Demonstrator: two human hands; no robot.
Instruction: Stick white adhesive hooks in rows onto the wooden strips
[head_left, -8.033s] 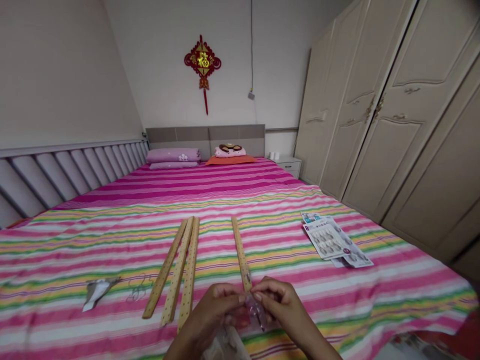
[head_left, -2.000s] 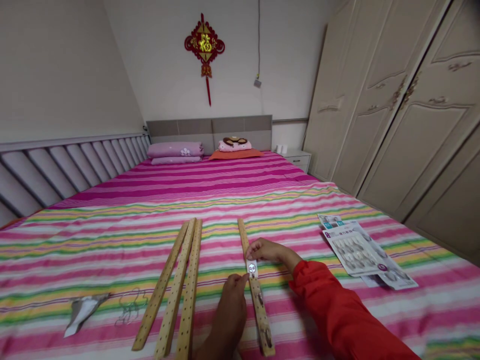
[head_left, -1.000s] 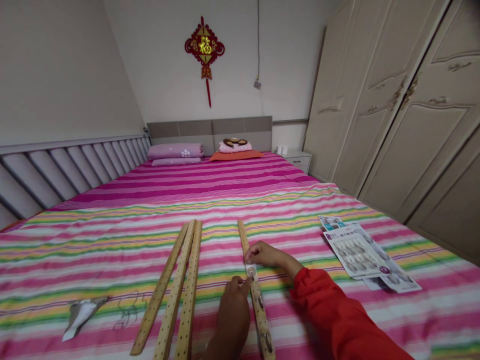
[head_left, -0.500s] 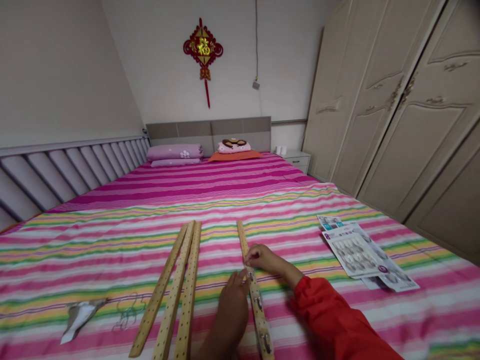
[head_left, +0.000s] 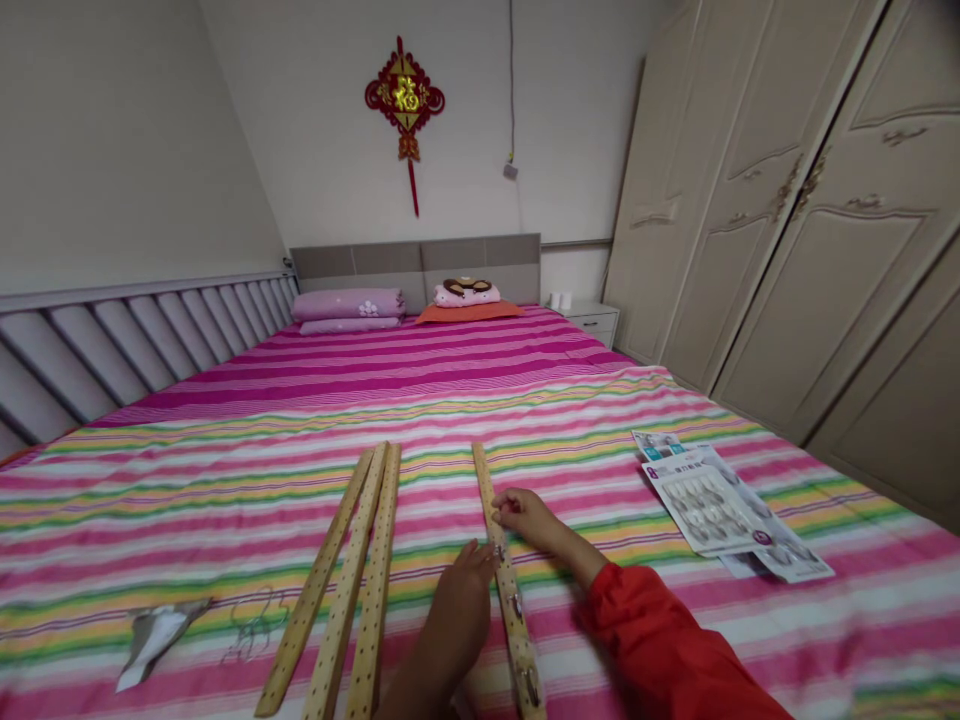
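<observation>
Touching a metal hook (head_left: 500,552) on the single wooden strip (head_left: 506,582) (head cam), L hand (head_left: 459,605) sits apart from R hand (head_left: 525,517), curled over same strip, grips unclear; strip on striped sheet (head_left: 577,450), R of 3 other strips (head_left: 347,590)

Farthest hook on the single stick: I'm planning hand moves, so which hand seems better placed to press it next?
Probably the left hand: it is right at the farthest hook, while the right hand is beyond it, farther along the stick.
</observation>
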